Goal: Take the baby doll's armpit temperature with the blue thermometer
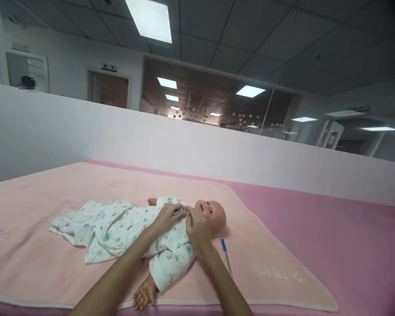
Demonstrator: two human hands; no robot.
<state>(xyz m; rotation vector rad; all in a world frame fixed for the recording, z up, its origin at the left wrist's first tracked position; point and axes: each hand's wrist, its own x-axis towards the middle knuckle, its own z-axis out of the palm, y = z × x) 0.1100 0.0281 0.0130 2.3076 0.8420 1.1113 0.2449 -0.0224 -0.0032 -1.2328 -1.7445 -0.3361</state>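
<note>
A baby doll (pixel 213 214) lies on its back on a light pink blanket (pixel 52 206), head to the right. It wears a white printed romper (pixel 118 228). My left hand (pixel 167 218) and my right hand (pixel 197 228) meet at the romper's collar, just below the doll's chin. Both hands have their fingers pinched on the collar fabric. The doll's near arm stretches toward me, with its bare hand (pixel 144 297) at the blanket's front edge.
A blue pen (pixel 226 254) lies on the blanket right of the doll's head. The blanket rests on a darker pink surface (pixel 332 237). A white partition wall (pixel 184 145) runs along the back.
</note>
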